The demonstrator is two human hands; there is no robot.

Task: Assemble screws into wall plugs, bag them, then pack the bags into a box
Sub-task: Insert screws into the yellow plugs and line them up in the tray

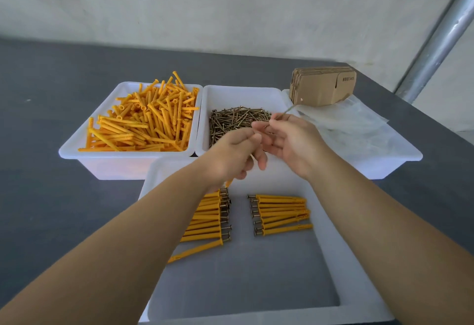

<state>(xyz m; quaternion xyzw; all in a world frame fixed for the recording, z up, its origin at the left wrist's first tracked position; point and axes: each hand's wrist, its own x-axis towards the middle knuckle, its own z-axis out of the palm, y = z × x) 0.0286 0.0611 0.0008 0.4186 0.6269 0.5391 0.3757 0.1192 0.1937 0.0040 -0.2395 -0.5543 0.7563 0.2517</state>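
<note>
My left hand (238, 152) is curled over the near tray (333, 260), gripping an orange wall plug whose tip (229, 183) pokes out below the palm. My right hand (289, 142) pinches a single screw (285, 113) that points up and to the right, just beside the left hand. Loose orange plugs (143, 116) fill the far left tray. A heap of screws (236, 122) lies in the middle tray. Two rows of assembled plugs with screws lie in the near tray, one row on the left (207, 219) and one on the right (282, 213).
A stack of flat cardboard boxes (323, 84) and clear plastic bags (354, 129) sit in the far right tray (400, 160). The trays stand on a dark grey table (51, 119). A metal pole (436, 42) leans at the right.
</note>
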